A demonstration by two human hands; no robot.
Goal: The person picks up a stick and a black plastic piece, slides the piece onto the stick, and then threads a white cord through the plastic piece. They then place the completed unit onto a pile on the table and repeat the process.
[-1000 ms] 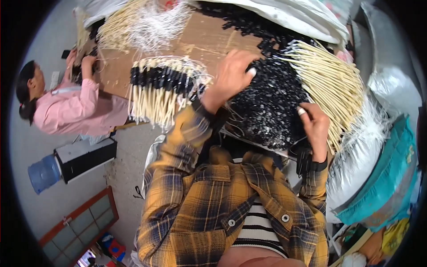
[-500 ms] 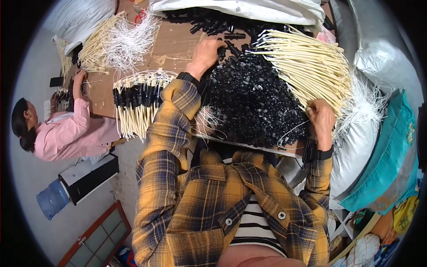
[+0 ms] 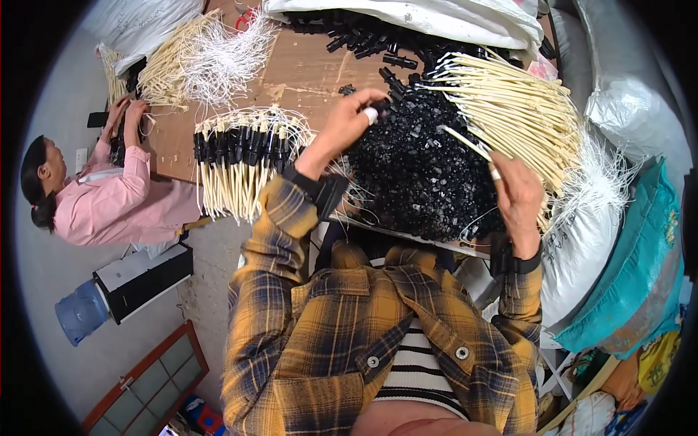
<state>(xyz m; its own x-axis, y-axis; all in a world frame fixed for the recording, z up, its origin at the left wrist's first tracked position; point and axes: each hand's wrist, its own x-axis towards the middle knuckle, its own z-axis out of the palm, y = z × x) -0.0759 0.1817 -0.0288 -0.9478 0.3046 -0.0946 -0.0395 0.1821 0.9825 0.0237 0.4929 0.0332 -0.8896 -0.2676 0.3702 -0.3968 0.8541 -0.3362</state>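
My left hand [image 3: 347,122], a white wrap on one finger, is closed around a black plastic piece [image 3: 379,109] over the far left edge of the pile. The fingers partly hide that piece. Between the thumb and fingers of my right hand [image 3: 519,190] is a thin cream tube [image 3: 467,141], its free end pointing up and left over the pile. Below both hands spreads a heap of small shiny black pieces [image 3: 418,178]. A thick bundle of cream tubes [image 3: 520,120] with white thread-like wires lies beside my right hand.
Left of my left arm stands a row of cream tubes fitted with black connectors [image 3: 243,149]. A white sack [image 3: 407,16] and loose black connectors [image 3: 363,40] lie at the far side. Full sacks [image 3: 625,254] crowd the right. A co-worker in pink [image 3: 109,200] works at the left.
My right hand has drawn a cream tube from beside the bundle and swung it left over the pile. My left hand has come nearer, with a black piece in its fingers.
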